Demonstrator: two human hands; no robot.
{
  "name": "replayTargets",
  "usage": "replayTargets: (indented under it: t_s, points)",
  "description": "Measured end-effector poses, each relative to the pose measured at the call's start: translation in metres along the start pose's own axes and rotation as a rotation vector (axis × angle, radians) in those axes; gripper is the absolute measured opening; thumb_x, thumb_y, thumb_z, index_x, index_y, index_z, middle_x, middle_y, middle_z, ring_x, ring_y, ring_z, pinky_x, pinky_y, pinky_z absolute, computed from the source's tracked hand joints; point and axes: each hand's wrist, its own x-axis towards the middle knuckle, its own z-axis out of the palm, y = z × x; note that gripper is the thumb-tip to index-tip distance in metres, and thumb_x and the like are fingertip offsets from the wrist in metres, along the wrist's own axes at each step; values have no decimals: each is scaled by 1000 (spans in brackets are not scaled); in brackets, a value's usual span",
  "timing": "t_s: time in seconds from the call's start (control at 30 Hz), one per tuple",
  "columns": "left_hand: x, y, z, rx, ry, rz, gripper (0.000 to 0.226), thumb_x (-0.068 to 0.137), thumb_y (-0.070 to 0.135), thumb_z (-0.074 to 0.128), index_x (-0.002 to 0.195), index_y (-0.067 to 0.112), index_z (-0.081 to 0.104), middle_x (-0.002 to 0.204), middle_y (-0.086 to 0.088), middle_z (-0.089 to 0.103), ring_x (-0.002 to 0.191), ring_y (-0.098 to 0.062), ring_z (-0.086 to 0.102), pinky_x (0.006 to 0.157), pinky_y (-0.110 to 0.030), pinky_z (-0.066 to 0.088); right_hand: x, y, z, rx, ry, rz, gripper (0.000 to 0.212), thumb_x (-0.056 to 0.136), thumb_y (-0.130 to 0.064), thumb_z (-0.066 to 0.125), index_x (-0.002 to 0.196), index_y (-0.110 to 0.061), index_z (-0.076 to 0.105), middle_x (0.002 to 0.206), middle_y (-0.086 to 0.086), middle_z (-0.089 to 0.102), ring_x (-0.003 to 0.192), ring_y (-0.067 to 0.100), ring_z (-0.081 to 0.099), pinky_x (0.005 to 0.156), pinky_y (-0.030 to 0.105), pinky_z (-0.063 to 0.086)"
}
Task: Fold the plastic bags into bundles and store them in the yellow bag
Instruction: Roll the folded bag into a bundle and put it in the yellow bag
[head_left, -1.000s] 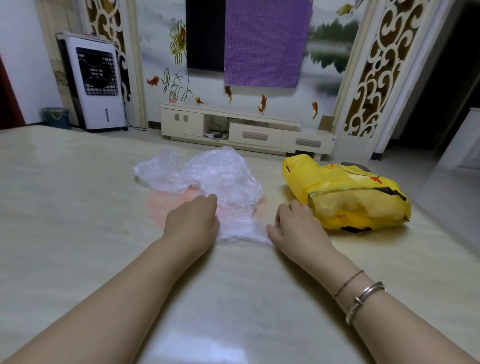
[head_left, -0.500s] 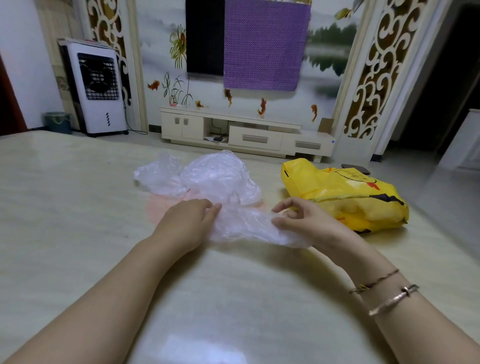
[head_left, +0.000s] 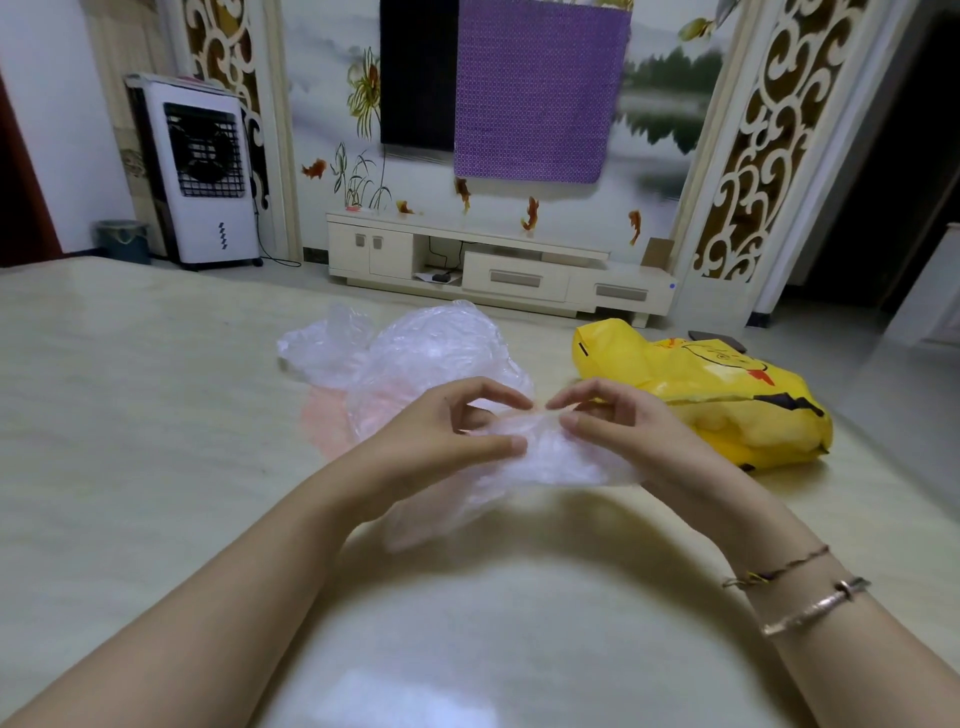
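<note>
- Head view: your left hand (head_left: 441, 441) and right hand (head_left: 618, 431) are raised over the table (head_left: 130, 415), fingertips nearly meeting.
- Both hands pinch the top edge of one clear plastic bag (head_left: 540, 462); left thumb and curled fingers close on its left part, right thumb and forefinger on its right part.
- That bag hangs below your hands, its lower end blurred; whether it touches the table cannot be told.
- Behind your hands a loose pile of clear plastic bags (head_left: 415, 348) lies on the table, over a pale pink sheet (head_left: 324, 421).
- Yellow bag (head_left: 727, 395) lies on its side on the table, right of the pile, just behind your right hand, bulging.
- Your right wrist carries a cord bracelet (head_left: 779, 569) and a metal bangle (head_left: 815, 605).
- Beyond the table: white air cooler (head_left: 202, 171), low TV cabinet (head_left: 498, 270), purple cloth (head_left: 535, 88) hanging on the wall.
</note>
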Motion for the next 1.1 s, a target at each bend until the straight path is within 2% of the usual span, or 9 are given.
replayTargets:
  t_s: [0.13,0.23,0.37,0.63,0.7,0.77,0.87,0.97,1.1]
  points:
    - [8,-8,-3,-145,360,-115,23,85,12,69,105,23,66,75,-2,65,62,-16,61,63,-23,49,3,9,9,-457,306,-360,35,84,-26,67,116,-23,54,117,-11,57,112,5,50,94,18,38]
    - [14,-14,-1,-283,531,-238,25,89,6,60,111,19,61,88,-8,68,63,-15,63,50,-15,49,2,13,14,-725,220,-595,55,78,-33,65,129,-22,46,133,-7,46,125,12,39,106,22,29]
    - [18,-20,6,-472,502,-334,43,89,-8,42,128,11,49,107,-19,65,71,-24,64,52,-25,50,2,21,25,-1002,56,-614,68,72,-35,72,131,-31,38,138,-9,37,127,17,35,106,27,28]
    - [21,-30,8,-313,441,-327,45,88,-3,49,128,19,45,114,-9,59,88,-23,64,66,-33,52,2,24,29,-1003,-101,-641,21,75,-16,67,91,-22,55,102,-8,58,99,18,48,82,36,45]
    - [18,-29,5,-73,517,-172,44,86,-1,54,124,21,47,114,1,57,86,-13,60,71,-32,52,0,22,26,-901,-140,-567,15,79,-18,66,91,-21,57,94,-11,60,95,13,48,80,35,45]
    - [13,-23,2,205,567,35,37,83,-1,59,111,23,55,108,7,57,84,-1,54,68,-14,47,-3,19,20,-821,-156,-479,13,81,-20,65,92,-22,60,92,-14,60,95,7,48,81,32,44]
    - [6,-12,3,155,383,57,21,83,0,58,93,19,63,90,3,69,81,-11,58,56,-14,49,-7,14,11,-754,-180,-359,15,78,-28,60,93,-27,62,93,-15,59,98,4,51,83,28,44]
    - [5,-11,7,209,125,-119,20,86,4,51,97,16,62,79,3,75,71,-14,59,73,-35,53,-7,16,6,-791,-230,-222,18,77,-29,61,94,-32,62,98,-15,60,100,2,52,88,31,45]
    - [8,-19,5,322,68,-174,15,88,9,53,98,15,63,71,7,72,62,-7,55,75,-28,51,-5,17,9,-734,-210,-183,11,82,-35,64,89,-27,64,93,-14,63,94,4,54,86,27,44]
